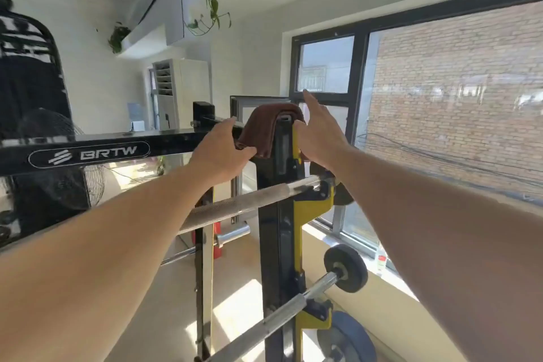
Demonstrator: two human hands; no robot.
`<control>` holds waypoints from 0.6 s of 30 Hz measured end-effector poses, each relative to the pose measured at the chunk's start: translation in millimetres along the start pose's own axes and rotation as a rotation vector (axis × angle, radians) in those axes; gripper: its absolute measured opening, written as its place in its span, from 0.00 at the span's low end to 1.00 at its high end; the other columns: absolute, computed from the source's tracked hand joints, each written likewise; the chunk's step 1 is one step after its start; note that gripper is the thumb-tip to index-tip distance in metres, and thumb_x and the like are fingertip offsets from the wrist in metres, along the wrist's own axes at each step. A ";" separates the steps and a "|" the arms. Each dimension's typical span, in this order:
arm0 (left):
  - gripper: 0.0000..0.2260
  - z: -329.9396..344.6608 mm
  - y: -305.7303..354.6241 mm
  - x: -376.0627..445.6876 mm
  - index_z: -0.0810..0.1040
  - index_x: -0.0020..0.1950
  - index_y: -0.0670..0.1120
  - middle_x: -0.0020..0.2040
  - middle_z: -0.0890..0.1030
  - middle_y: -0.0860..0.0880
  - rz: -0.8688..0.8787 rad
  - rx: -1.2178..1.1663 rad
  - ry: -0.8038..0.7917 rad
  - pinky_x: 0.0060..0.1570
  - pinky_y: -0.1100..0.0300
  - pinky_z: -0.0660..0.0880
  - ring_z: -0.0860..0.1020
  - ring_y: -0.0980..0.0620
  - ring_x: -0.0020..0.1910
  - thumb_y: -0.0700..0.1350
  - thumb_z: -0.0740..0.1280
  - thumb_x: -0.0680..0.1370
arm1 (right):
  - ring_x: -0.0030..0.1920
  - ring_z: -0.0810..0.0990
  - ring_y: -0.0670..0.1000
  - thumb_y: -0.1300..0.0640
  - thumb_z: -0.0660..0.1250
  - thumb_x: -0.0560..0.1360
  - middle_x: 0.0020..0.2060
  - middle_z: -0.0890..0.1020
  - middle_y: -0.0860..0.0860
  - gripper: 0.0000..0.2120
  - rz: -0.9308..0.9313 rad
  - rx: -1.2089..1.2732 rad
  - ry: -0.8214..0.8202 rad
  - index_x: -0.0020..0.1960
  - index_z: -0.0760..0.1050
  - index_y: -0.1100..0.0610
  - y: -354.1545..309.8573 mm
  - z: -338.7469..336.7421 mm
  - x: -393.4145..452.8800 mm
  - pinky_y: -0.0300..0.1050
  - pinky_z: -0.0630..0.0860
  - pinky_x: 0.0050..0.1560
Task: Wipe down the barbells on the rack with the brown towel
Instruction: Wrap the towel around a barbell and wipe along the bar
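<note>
The brown towel (266,129) lies draped over the top of the black-and-yellow rack upright (286,214). My left hand (221,153) pinches the towel's lower left edge. On the towel's right side my right hand (318,134) rests against the post, index finger pointing up and fingers spread. An upper barbell (249,204) with a knurled steel shaft sits in a yellow hook just below my hands. A lower barbell (293,307) carrying a small black plate rests on a hook near the floor.
A black crossbar marked BRTW (88,153) runs left from the upright. A black punching bag (26,97) hangs at far left, with a fan below it. A big window (440,112) and its sill fill the right. A blue weight plate (349,338) lies on the floor.
</note>
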State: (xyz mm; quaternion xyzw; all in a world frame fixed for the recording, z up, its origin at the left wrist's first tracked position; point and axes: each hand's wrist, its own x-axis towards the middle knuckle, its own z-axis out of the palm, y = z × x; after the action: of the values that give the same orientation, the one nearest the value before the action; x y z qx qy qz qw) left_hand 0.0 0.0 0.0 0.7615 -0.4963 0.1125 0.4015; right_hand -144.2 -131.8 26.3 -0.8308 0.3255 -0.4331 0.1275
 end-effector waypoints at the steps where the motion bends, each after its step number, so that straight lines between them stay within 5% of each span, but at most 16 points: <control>1: 0.36 4.6 0.3 6.0 0.58 0.79 0.49 0.75 0.68 0.47 -0.005 -0.019 -0.039 0.69 0.52 0.66 0.70 0.44 0.72 0.55 0.72 0.76 | 0.71 0.72 0.58 0.54 0.60 0.83 0.79 0.61 0.50 0.32 0.027 0.024 0.008 0.81 0.48 0.43 1.2 4.7 6.9 0.58 0.76 0.65; 5: 0.41 30.7 1.5 26.5 0.60 0.78 0.50 0.69 0.73 0.49 0.041 -0.092 -0.199 0.63 0.55 0.72 0.75 0.46 0.66 0.56 0.76 0.71 | 0.64 0.77 0.58 0.50 0.60 0.82 0.74 0.70 0.53 0.30 0.125 0.114 -0.018 0.81 0.52 0.45 11.7 23.1 29.3 0.61 0.79 0.59; 9: 0.19 37.9 0.3 38.1 0.72 0.70 0.44 0.57 0.81 0.47 0.077 -0.108 0.064 0.61 0.51 0.78 0.81 0.47 0.56 0.49 0.66 0.81 | 0.55 0.79 0.55 0.47 0.61 0.82 0.60 0.78 0.53 0.17 0.051 0.072 0.034 0.69 0.73 0.50 23.2 37.6 46.8 0.56 0.79 0.59; 11: 0.13 30.0 2.0 39.0 0.76 0.65 0.43 0.50 0.81 0.49 0.098 -0.152 0.161 0.55 0.65 0.78 0.82 0.50 0.50 0.47 0.61 0.84 | 0.54 0.79 0.53 0.49 0.61 0.83 0.55 0.80 0.50 0.12 -0.003 0.056 0.145 0.62 0.78 0.49 32.4 38.6 51.8 0.50 0.77 0.57; 14: 0.11 6.4 14.5 30.8 0.78 0.62 0.42 0.48 0.80 0.50 0.083 -0.279 0.220 0.46 0.78 0.72 0.78 0.58 0.46 0.45 0.60 0.84 | 0.55 0.74 0.49 0.51 0.59 0.83 0.53 0.78 0.47 0.10 -0.134 0.099 0.335 0.57 0.78 0.51 34.6 34.7 47.0 0.45 0.73 0.57; 16: 0.11 -16.6 28.0 25.7 0.78 0.60 0.45 0.50 0.81 0.51 0.049 -0.422 0.290 0.50 0.73 0.73 0.78 0.57 0.48 0.45 0.59 0.85 | 0.53 0.75 0.49 0.50 0.58 0.83 0.51 0.77 0.47 0.09 -0.251 0.233 0.361 0.55 0.75 0.52 20.6 28.8 36.3 0.47 0.75 0.57; 18: 0.10 -39.2 39.8 12.3 0.80 0.55 0.49 0.50 0.83 0.52 0.011 -0.497 0.368 0.54 0.66 0.75 0.80 0.55 0.50 0.47 0.60 0.84 | 0.46 0.77 0.45 0.49 0.59 0.83 0.46 0.78 0.45 0.08 -0.359 0.348 0.262 0.53 0.74 0.52 1.6 20.6 19.4 0.37 0.75 0.51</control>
State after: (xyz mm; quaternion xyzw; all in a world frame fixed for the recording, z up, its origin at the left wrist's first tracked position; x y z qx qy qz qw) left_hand -18.9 12.8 52.5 0.6043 -0.4318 0.1258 0.6577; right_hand -120.4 -147.1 25.6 -0.7778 0.1074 -0.6018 0.1465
